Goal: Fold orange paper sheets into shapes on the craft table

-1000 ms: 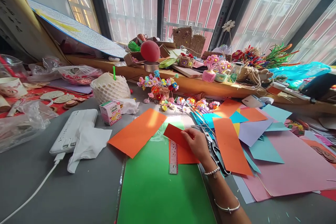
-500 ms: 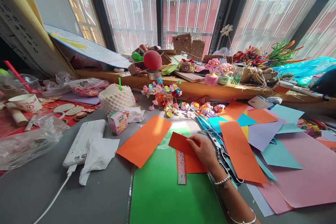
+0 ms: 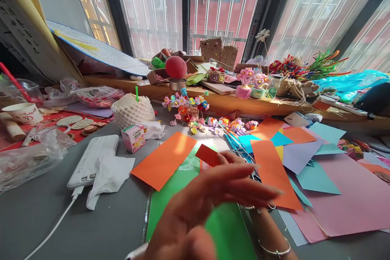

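My left hand [image 3: 195, 199] is raised close to the camera, fingers stretched out toward the right and holding nothing. It covers much of the green mat [image 3: 170, 195] and part of my right hand [image 3: 230, 157]. Behind it, my right hand pinches a small folded piece of orange paper [image 3: 207, 155] above the mat. A bit of the ruler [image 3: 204, 165] shows below that paper; the rest is hidden. One orange sheet [image 3: 166, 160] lies to the left and another orange sheet [image 3: 274, 174] to the right. The scissors [image 3: 256, 176] beside my right hand are mostly covered.
A white power bank [image 3: 94, 158] with a cable and a crumpled tissue [image 3: 111, 174] lie at left. A pink box [image 3: 133, 138] stands by a netted coconut [image 3: 132, 110]. Coloured paper [image 3: 344, 203] spreads at right. Paper flowers [image 3: 234, 125] line the back, below a cluttered sill [image 3: 195, 99].
My left hand has come into view from below, in front of the mat and my right hand. My right hand still holds the orange paper. The view has shifted slightly.
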A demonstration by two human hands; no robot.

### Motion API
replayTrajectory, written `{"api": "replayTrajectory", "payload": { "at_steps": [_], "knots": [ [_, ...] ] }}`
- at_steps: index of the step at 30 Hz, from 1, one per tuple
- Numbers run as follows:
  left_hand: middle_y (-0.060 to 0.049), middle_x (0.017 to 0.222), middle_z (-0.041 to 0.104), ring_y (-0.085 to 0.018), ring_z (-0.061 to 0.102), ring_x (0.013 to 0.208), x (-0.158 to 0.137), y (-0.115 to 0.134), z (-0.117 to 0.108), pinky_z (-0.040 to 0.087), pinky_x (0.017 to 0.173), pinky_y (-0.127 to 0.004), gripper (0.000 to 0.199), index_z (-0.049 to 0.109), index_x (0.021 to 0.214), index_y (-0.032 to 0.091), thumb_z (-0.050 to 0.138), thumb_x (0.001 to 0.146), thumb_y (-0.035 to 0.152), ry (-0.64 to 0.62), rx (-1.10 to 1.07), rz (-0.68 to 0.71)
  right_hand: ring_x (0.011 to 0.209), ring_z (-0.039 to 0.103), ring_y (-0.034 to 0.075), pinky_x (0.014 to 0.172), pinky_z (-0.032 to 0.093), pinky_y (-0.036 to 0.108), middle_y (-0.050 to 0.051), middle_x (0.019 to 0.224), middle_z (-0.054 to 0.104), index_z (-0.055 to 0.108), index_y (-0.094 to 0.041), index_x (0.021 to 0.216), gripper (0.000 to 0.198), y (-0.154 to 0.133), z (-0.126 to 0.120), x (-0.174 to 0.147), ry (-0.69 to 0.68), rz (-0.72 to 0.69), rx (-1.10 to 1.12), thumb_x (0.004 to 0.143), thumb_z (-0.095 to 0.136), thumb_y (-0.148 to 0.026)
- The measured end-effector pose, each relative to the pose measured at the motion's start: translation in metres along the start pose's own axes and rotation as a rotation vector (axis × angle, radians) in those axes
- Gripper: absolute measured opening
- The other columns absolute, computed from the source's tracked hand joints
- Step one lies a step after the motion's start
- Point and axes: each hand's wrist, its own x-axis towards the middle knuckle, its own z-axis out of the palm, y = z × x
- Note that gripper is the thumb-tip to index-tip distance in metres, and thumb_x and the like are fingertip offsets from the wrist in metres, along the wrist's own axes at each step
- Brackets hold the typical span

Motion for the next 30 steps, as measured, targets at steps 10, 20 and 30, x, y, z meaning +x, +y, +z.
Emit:
{"api": "replayTrajectory", "payload": {
  "at_steps": [10, 20, 30],
  "knots": [
    [-0.005, 0.087, 0.062, -0.019, 0.054, 0.086, 0.136, -0.054, 0.006, 0.043, 0.077, -0.033, 0.015, 0.064, 0.086, 0.021, 0.057, 0.074, 0.021, 0.046, 0.340, 0.049, 0.074, 0.060, 0.018, 0.068, 0.044, 0.028, 0.005, 0.080, 0.067, 0.064, -0.019, 0.078, 0.021, 0.010, -0.001, 0.002, 0.011, -0.091, -0.021, 0.079, 0.046, -0.030],
    [-0.004, 0.077, 0.066, -0.016, 0.057, 0.073, 0.128, -0.068, 0.015, 0.044, 0.068, -0.027, 0.018, 0.066, 0.078, 0.018, 0.049, 0.079, 0.025, -0.008, 0.170, -0.003, 0.074, 0.057, 0.019, 0.067, 0.041, 0.029, 0.005, 0.075, 0.064, 0.061, -0.019, 0.077, 0.019, 0.003, 0.000, -0.002, 0.012, -0.299, -0.323, 0.082, 0.044, -0.025],
    [-0.005, 0.083, 0.066, -0.017, 0.059, 0.080, 0.124, -0.071, 0.007, 0.045, 0.074, -0.029, 0.019, 0.062, 0.080, 0.017, 0.045, 0.082, 0.025, 0.311, 0.267, -0.074, 0.072, 0.056, 0.018, 0.066, 0.041, 0.028, 0.005, 0.076, 0.064, 0.060, -0.018, 0.076, 0.018, 0.011, -0.005, 0.000, 0.181, -0.219, -0.317, 0.082, 0.044, -0.024]
  ]
}}
